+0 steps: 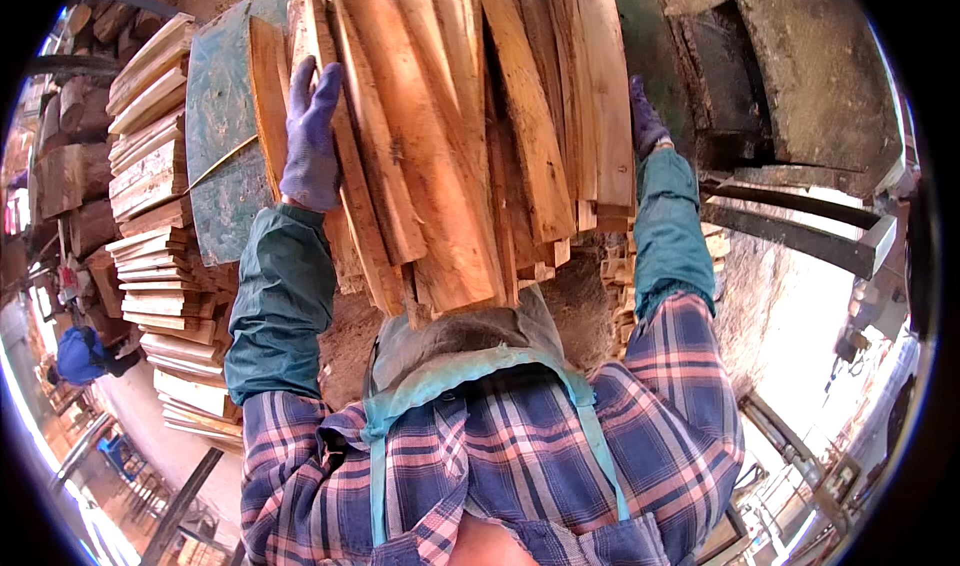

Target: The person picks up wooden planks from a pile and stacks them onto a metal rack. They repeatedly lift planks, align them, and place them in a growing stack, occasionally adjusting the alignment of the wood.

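A thick stack of rough wooden slats (420,156) lies in front of me on a green surface (222,146), their near ends jutting toward my apron. My left hand (312,144), in a purple glove, rests flat along the left side of the stack with its fingers stretched and apart. On the opposite side, my right hand (648,118), also gloved in purple, lies against the outermost slat with fingers extended. The slats sit between the two palms. A single slat (268,96) stands apart, just left of my left hand.
At the left rises a tall pile of cut boards (150,176), with logs (75,166) behind it. A dark metal recess (735,81) and a metal bar frame (800,231) are on the right. Another person in blue (85,354) is at the far left.
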`<move>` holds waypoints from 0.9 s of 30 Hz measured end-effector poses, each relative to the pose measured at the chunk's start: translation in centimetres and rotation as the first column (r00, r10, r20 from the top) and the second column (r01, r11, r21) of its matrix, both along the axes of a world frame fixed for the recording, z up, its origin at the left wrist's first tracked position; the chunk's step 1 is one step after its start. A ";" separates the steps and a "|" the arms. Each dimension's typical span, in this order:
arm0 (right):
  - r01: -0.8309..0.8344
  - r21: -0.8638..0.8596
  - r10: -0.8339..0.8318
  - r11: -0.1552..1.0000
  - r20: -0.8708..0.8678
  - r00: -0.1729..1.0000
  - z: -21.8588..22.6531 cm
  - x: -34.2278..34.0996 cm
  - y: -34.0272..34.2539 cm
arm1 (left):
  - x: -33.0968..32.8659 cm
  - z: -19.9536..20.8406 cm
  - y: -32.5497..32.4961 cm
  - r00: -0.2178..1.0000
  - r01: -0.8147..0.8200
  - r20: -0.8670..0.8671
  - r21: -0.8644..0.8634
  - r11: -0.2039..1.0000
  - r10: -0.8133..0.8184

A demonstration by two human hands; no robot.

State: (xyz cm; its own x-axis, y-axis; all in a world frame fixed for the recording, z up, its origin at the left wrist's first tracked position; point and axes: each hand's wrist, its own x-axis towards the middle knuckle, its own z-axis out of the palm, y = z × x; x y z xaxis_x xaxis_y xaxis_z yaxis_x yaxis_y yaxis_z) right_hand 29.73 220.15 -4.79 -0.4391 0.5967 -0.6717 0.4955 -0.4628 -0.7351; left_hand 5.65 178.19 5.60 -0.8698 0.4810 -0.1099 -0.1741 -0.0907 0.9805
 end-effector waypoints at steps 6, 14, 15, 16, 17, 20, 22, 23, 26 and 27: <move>-0.318 0.141 0.241 0.938 0.394 0.887 2.8 -0.2 2.2 | 2.4 2.4 4.1 0.998 0.065 -0.014 0.122 0.990 -0.064; -0.405 0.141 0.374 0.903 0.201 0.905 1.5 -0.2 2.5 | 1.0 -1.0 2.6 0.884 -0.088 -0.468 -0.145 0.986 0.010; -0.349 0.028 0.345 0.937 0.098 0.934 -2.2 2.6 8.0 | 0.8 -3.0 4.9 0.904 -0.070 -0.425 -0.055 0.996 0.040; -0.301 -0.060 0.298 0.952 -0.061 0.953 -3.0 1.3 6.2 | 0.5 -3.6 3.4 0.909 -0.133 -0.403 -0.034 0.991 0.108; -0.271 -0.160 0.238 0.949 -0.201 0.950 -2.6 0.5 2.4 | 0.7 -3.4 1.6 0.916 -0.161 -0.379 -0.045 0.986 0.133; -0.157 -0.226 0.078 0.961 -0.322 0.943 -2.0 1.5 0.7 | 1.1 -4.0 3.1 0.898 -0.274 -0.392 -0.143 0.951 0.199; -0.136 -0.211 0.060 0.968 -0.333 0.941 -2.8 2.2 0.9 | 3.5 -2.3 4.5 0.921 -0.219 -0.351 -0.109 0.970 0.168; -0.155 -0.199 0.079 0.968 -0.345 0.935 -3.1 1.9 0.8 | 4.6 -0.5 5.6 0.978 -0.209 -0.024 -0.019 0.978 0.209; -0.200 -0.154 0.134 0.968 -0.358 0.924 -3.5 2.0 1.3 | 4.9 -1.3 7.6 0.955 -0.159 0.263 0.061 0.985 0.138; -0.220 -0.144 0.154 0.965 -0.367 0.917 -3.2 1.6 1.3 | 5.2 -1.2 8.1 0.988 -0.149 0.021 -0.077 0.986 0.151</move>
State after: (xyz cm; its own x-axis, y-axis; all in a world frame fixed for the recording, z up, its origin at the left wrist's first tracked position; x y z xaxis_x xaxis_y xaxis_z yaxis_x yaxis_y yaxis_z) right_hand 31.38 221.45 -7.99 -0.7567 0.3653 -0.5421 0.3126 -0.5261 -0.7909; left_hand 10.87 186.29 4.44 -0.9278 0.3348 -0.1648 -0.1900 -0.0437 0.9808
